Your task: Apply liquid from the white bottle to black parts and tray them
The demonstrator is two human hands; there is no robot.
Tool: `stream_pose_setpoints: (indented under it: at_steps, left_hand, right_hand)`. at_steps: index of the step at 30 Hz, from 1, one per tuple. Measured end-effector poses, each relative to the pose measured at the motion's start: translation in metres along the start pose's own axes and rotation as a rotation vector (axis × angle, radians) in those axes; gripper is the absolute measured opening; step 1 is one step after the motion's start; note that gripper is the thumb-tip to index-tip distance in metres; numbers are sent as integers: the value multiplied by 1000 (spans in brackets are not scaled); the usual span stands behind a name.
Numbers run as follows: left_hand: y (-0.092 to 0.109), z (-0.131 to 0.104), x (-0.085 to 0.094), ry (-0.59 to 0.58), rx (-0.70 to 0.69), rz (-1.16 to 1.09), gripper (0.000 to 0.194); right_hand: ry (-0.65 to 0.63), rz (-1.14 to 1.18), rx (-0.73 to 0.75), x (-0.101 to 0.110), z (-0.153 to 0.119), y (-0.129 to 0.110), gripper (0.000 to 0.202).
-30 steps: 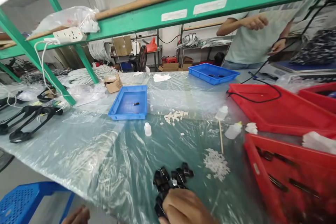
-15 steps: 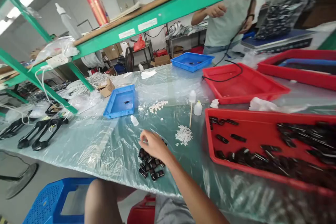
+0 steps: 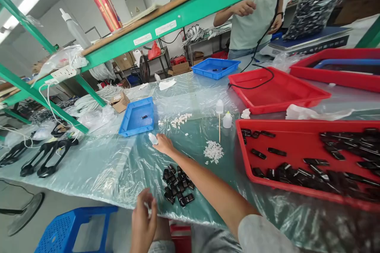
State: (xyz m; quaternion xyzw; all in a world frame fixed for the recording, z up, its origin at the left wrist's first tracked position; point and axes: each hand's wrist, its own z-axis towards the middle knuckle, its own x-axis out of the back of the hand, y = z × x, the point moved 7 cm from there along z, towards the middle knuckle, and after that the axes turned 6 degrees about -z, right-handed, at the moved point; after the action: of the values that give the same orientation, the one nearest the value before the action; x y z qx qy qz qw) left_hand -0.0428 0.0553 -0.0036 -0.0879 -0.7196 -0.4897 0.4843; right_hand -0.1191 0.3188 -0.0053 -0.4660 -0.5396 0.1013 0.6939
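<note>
My right hand reaches out over the table with its fingers closed on a small white plastic bottle, which lies tilted beside the blue tray. My left hand is low at the table's front edge, its fingers curled in toward the thumb; whatever is between them is too small or hidden to make out. Between my hands lies a heap of small black plastic parts. Under my right forearm's far side sits a pile of tiny white pieces. Several pale bits are scattered farther back.
At right stands a red tray of black parts, with another red tray behind it. A dropper bottle and a stick with a white top stand mid-table. A green shelf crosses above. Opposite stands a person.
My right hand has moved from above the black parts out to the small white bottle and closed on it. My left hand has come into view at the bottom.
</note>
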Motion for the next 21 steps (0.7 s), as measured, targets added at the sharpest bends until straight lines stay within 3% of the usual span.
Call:
stream_pose_setpoints:
  at_steps: [3, 6, 11, 15, 18, 21]
  left_hand:
    - [-2, 43, -22, 96, -63, 6, 44]
    - [4, 79, -33, 62, -147, 8, 24]
    - [16, 121, -11, -35, -234, -72, 13]
    - [30, 178, 6, 19, -292, -247, 20]
    - [31, 217, 7, 122, -301, -425, 29]
    - [19, 230, 4, 210, -283, -587, 32]
  right_hand:
    - [-14, -2, 29, -2, 9, 0, 36]
    - [-15, 42, 52, 5, 10, 8, 28]
    - [72, 265, 133, 58, -20, 36, 26]
    - [143, 474, 211, 105, -41, 49, 29]
    - [139, 601, 254, 114, -41, 51, 34]
    - [105, 681, 253, 104, -37, 53, 37]
